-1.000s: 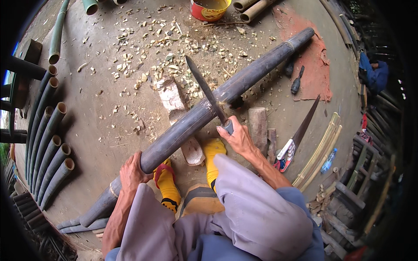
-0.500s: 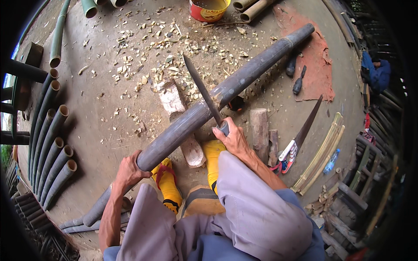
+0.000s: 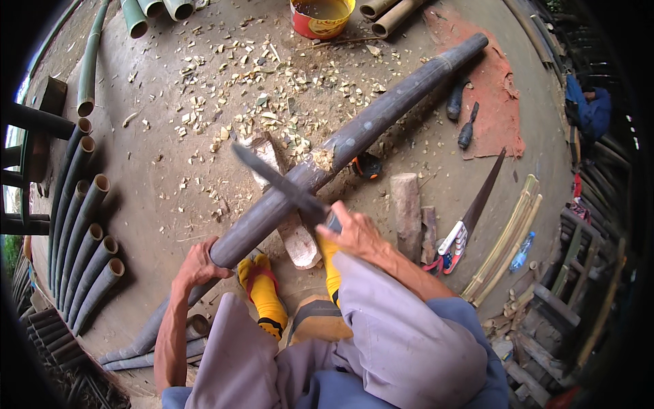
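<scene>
A dark bamboo pole (image 3: 385,123) slants from lower left to upper right before me, laid across a pale wood block (image 3: 298,247). My left hand (image 3: 199,264) is wrapped round its near end. In my right hand (image 3: 355,233) is the handle of a machete (image 3: 276,179), its blade smeared by motion and passing above the pole. A pale cut notch (image 3: 321,159) shows in the pole just beyond the blade. Whether the blade touches the pole, I cannot tell. An orange and black tape measure (image 3: 367,165) lies beside the pole, partly hidden by it.
Pale chips (image 3: 272,88) litter the ground. On the right lie a handsaw (image 3: 470,218), bamboo strips (image 3: 504,238), a short log (image 3: 406,211), a plastic bottle (image 3: 522,251) and a reddish cloth (image 3: 496,102) with a dark tool (image 3: 467,129). Bamboo poles (image 3: 92,198) line the left; a bucket (image 3: 321,19) stands ahead.
The machete has swung down toward the left, away from the notch, and my right hand has dropped slightly. The pole has rolled or shifted a little, baring the notch. My left hand keeps its grip.
</scene>
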`<action>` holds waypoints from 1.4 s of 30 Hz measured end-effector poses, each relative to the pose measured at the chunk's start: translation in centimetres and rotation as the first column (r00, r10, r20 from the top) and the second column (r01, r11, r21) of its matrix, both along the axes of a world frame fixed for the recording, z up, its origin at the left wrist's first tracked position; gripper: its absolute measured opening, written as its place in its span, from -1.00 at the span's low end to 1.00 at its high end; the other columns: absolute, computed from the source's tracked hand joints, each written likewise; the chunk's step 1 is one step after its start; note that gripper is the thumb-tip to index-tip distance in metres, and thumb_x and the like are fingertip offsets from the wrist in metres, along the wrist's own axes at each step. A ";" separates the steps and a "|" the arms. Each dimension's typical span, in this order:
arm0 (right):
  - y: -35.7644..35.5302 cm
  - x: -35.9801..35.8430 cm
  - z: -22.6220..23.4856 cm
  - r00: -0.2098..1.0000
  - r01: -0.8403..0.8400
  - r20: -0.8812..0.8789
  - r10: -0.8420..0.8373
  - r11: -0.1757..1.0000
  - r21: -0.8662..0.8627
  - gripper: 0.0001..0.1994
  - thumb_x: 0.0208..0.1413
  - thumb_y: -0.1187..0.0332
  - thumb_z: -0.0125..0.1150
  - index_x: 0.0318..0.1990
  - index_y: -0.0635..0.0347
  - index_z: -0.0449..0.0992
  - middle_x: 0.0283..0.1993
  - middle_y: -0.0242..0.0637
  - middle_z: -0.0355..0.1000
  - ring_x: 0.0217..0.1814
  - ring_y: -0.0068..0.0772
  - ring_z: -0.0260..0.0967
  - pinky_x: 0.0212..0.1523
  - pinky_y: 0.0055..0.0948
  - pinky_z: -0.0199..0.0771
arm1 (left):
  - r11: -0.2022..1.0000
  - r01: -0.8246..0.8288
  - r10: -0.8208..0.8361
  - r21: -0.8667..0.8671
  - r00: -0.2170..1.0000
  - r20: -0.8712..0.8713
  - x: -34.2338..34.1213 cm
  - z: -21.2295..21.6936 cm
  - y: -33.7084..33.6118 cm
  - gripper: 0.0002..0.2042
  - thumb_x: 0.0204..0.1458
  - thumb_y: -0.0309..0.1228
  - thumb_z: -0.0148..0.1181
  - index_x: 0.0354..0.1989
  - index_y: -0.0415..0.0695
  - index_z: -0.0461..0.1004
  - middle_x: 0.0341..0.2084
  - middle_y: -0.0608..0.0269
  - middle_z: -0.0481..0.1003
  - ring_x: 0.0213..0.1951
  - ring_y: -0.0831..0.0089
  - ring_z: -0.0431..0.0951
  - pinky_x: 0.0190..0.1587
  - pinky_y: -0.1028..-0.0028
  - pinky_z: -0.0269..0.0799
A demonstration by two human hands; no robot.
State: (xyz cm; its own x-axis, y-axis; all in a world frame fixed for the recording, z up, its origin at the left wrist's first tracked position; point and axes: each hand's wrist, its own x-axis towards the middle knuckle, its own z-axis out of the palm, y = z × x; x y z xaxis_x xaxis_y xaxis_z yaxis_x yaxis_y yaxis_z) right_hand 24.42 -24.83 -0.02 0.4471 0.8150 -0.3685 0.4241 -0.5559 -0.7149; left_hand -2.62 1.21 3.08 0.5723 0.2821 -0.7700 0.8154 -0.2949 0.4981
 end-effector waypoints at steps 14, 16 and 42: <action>1.0 3.2 0.3 0.933 0.329 -0.158 -0.324 0.944 0.004 -0.46 0.18 -0.14 0.08 -0.16 0.29 0.30 -0.52 -0.15 0.44 -0.55 -0.27 0.46 -0.56 -0.31 0.50 | 0.760 0.001 -0.126 0.650 0.981 0.145 -0.3 -0.9 -5.0 -0.39 -0.44 -0.36 0.40 -0.06 -0.14 0.38 -0.33 0.03 0.50 -0.22 0.01 0.53 -0.14 0.17 0.45; 0.1 0.0 0.4 0.999 0.003 -0.037 -0.003 1.000 0.014 -0.47 0.18 -0.12 0.09 -0.17 0.28 0.29 -0.54 -0.13 0.44 -0.56 -0.21 0.48 -0.55 -0.29 0.53 | 0.815 0.008 -0.090 0.579 0.989 0.114 -0.3 -0.7 -4.7 -0.39 -0.46 -0.35 0.40 -0.08 -0.15 0.38 -0.32 0.01 0.51 -0.21 0.00 0.54 -0.13 0.15 0.45; -0.2 1.4 -0.4 0.991 -0.085 0.111 0.080 0.995 0.042 -0.47 0.21 -0.17 0.00 -0.24 0.23 0.26 -0.70 -0.45 0.18 -0.74 -0.57 0.20 -0.84 -0.52 0.23 | 0.817 0.046 -0.093 0.575 0.994 0.052 0.1 -0.7 -4.8 -0.28 -0.50 -0.31 0.46 0.02 -0.08 0.34 -0.24 0.07 0.50 -0.12 0.06 0.51 -0.11 0.17 0.41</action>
